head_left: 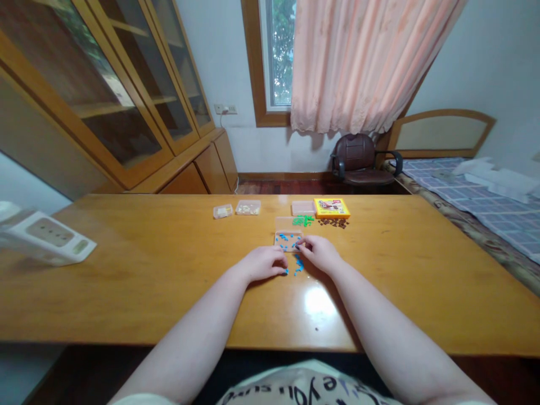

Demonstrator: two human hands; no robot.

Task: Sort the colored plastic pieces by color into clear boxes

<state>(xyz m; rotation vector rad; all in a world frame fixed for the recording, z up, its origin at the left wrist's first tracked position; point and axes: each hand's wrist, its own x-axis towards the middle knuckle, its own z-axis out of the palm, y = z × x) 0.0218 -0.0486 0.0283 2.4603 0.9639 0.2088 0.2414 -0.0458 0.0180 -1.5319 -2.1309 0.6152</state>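
A clear plastic box [288, 248] with scattered blue pieces inside lies at the middle of the table, its lid folded back. My right hand [317, 252] is at the box's right side, fingertips pinched together over its edge; what they hold is too small to make out. In front of the box's left corner rests my left hand [265, 263], its fingers curled together with a blue bit at the fingertips. Loose blue pieces [298, 263] form a small pile on the table between my hands. Green pieces [304, 220] lie just behind the box, partly seen through its lid.
Brown pieces [334, 223] lie before a yellow box [332, 208], beside another clear box [303, 208]. Two clear containers, one holding pale pieces [248, 210], stand back left. A white appliance [54, 235] is at the far left of the table [147, 292].
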